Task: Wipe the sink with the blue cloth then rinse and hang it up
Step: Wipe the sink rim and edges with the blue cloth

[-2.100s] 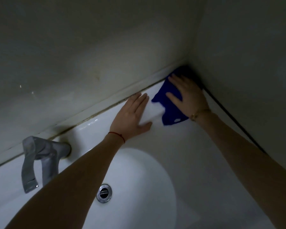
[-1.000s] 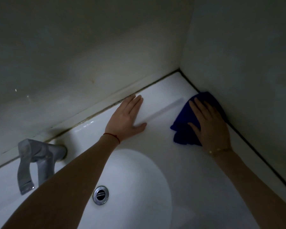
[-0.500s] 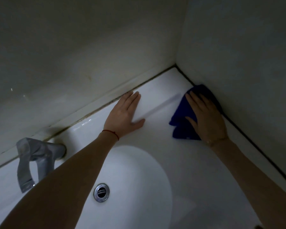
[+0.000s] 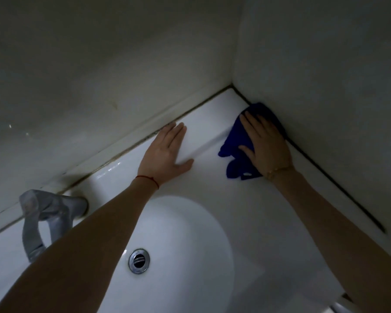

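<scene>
From the head camera, the white sink (image 4: 253, 213) fills the lower part of the view, set into a corner where two pale walls (image 4: 99, 75) meet. Its oval basin holds only a chrome drain (image 4: 139, 260) at the bottom; whether any water lies in it cannot be told in the dim light. A grey faucet (image 4: 43, 213) stands at the back rim on the left, its spout reaching out over the basin.

The left hand (image 4: 165, 152) lies flat on the back ledge of the sink, fingers straight and together, pointing toward the dark seam along the rear wall, thumb spread to the side; it holds nothing. A red string (image 4: 148, 178) circles its wrist.

The right hand (image 4: 265, 145) presses down on the blue cloth (image 4: 235, 141) with straight, slightly spread fingers, palm on top rather than a closed grip. A thin bracelet (image 4: 278, 171) sits at that wrist.

The cloth is bunched on the sink's right rear ledge, just beside the side wall and near the corner. Its long axis runs from the corner back toward the person, roughly along the side wall.
</scene>
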`<state>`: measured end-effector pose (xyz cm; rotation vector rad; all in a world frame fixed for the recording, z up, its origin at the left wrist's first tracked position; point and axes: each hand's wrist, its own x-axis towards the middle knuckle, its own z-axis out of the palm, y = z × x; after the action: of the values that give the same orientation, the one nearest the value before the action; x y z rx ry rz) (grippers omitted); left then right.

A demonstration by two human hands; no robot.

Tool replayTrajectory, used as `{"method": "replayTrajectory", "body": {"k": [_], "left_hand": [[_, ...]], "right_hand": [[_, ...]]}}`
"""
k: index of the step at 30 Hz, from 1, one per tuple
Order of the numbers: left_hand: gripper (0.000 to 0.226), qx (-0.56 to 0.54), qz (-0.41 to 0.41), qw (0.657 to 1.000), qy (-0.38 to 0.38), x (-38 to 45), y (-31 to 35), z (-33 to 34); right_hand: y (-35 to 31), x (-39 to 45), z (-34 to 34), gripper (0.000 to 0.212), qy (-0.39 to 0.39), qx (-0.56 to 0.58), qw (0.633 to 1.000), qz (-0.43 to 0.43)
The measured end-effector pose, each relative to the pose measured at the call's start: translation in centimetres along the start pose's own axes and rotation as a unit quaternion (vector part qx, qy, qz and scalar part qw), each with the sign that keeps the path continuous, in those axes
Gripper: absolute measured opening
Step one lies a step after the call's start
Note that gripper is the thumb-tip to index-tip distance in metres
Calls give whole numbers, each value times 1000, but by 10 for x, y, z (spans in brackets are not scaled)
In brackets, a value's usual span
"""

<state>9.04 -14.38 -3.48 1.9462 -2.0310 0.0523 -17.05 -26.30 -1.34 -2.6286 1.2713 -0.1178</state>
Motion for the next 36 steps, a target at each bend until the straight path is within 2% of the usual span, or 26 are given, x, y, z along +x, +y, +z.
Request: {"method": "replayTrajectory", "body": {"k": [10,13,19,24,30,34,36], "left_hand": [[82,0,-4,1000,-2,0,-1,1],[80,-1,-3,1000,4,0,1,2],[81,7,-1,1000,9,-1,1,4],[82,11,-5,1000,5,0,0,5],[82,10,-3,1000,2,0,0,5],[83,14,-4,1000,-9,0,-1,5],[83,12,-3,1000,-16,1,-1,4]], "right_hand": [[45,-170,-15,70,-18,-26,998,52],[49,-182,-18,72,-25,-28,998,59],[36,-111,-12,69,-10,8,1000,12],[17,-53,-4,57,30,68,997,11],[-5,15,5,53,54,130,990,30],[-26,59,8,49,71,202,974,70],[-39,63,11,48,65,203,976,40]]}}
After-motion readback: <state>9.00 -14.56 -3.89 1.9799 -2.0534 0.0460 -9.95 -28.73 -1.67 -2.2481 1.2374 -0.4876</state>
